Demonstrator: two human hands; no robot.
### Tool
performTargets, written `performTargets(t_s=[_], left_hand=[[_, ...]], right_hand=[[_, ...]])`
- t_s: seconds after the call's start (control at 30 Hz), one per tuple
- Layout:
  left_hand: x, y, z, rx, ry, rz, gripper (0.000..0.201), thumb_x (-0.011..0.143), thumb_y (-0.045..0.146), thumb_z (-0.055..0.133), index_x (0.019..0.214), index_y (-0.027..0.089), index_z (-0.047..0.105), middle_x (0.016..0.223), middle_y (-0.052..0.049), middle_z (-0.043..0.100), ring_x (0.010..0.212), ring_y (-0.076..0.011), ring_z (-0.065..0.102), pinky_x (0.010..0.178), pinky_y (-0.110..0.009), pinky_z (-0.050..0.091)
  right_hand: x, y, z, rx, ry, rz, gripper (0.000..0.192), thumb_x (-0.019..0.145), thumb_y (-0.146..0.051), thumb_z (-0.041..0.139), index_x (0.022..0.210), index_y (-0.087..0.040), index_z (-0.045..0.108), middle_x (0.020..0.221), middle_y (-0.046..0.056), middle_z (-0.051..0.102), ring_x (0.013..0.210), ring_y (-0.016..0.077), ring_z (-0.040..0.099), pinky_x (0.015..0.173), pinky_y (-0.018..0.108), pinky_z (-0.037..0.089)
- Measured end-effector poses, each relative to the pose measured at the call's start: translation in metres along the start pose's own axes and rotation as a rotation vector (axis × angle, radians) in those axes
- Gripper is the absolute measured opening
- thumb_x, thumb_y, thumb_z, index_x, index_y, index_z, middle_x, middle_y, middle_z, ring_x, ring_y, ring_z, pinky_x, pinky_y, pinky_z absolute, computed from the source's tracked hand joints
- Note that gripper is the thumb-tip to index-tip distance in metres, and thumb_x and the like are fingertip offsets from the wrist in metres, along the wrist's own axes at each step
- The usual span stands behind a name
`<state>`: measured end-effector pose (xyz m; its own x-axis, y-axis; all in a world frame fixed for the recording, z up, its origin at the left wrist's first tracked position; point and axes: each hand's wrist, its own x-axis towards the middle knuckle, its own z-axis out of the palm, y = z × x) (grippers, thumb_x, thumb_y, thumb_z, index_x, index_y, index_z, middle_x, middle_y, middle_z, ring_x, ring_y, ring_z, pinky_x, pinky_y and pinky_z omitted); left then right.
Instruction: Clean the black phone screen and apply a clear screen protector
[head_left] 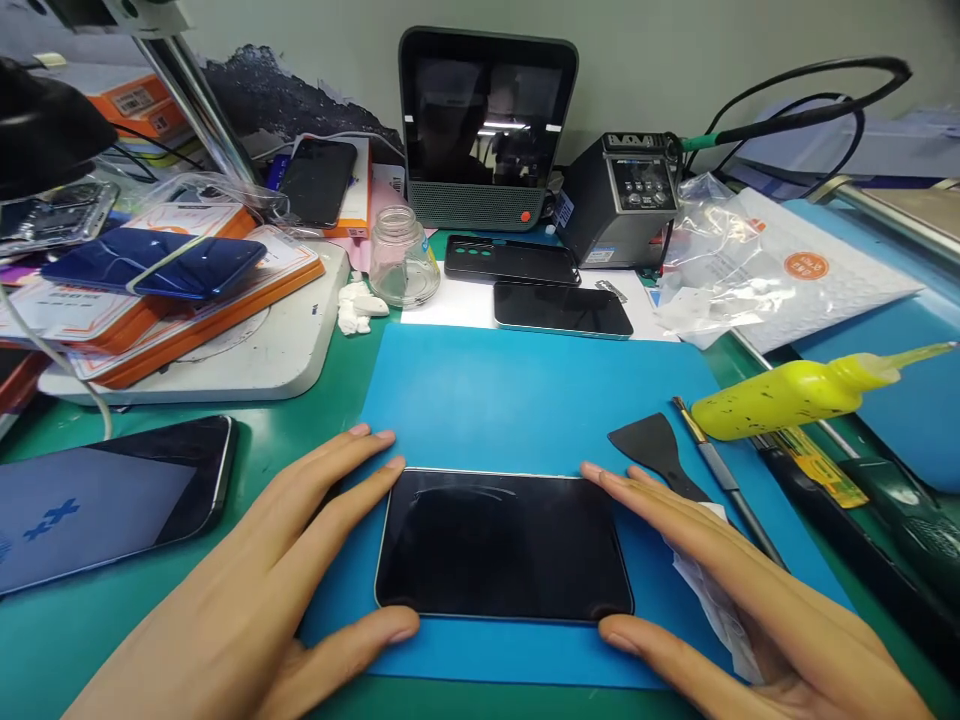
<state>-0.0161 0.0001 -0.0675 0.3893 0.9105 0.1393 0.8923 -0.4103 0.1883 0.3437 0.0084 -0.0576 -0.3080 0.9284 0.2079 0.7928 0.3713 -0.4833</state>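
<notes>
A smartphone (504, 545) with a dark screen lies flat, screen up, on a blue mat (525, 390). My left hand (277, 570) grips its left end, index fingertip at the upper corner and thumb at the lower one. At the right end, my right hand (720, 590) has the same hold, with fingertips on the upper edge and thumb at the lower corner. Partly beneath my right hand lies a crumpled white tissue (720, 600). Just past the fingers on that side are a black flat scraper (656, 450) and a slim grey pen-like tool (720, 465).
A yellow squeeze bottle (787, 398) lies at the right. Phone parts (562, 308), a glass jar (405, 260) and a black control box (622, 200) stand behind the mat. Boxes (187, 310) are stacked at the left, above a large phone (112, 500).
</notes>
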Motion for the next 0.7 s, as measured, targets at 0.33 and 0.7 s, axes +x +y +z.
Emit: performTargets(t_s=[0.33,0.7], left_hand=[[0.0076,0.0085,-0.0086,-0.018,0.044,0.013,0.074,0.106,0.064,0.055,0.17,0.035,0.032,0.177,-0.001,0.037,0.155,-0.0336,0.052,0.116,-0.053,0.059],[0.0035,0.006,-0.0059,-0.036,0.044,-0.007,0.081,0.101,0.072,0.059,0.168,0.036,0.034,0.178,0.0,0.036,0.155,-0.0348,0.052,0.116,-0.054,0.059]], right_hand=[[-0.0037,0.0071,0.0009,0.152,-0.014,0.08,0.066,0.096,-0.046,0.078,0.158,-0.04,0.057,0.159,-0.001,0.064,0.14,0.0323,0.065,0.116,0.039,0.055],[-0.0026,0.0037,-0.0032,0.091,-0.059,0.07,0.066,0.1,-0.05,0.073,0.161,-0.045,0.05,0.158,-0.005,0.064,0.144,0.0272,0.062,0.115,0.034,0.053]])
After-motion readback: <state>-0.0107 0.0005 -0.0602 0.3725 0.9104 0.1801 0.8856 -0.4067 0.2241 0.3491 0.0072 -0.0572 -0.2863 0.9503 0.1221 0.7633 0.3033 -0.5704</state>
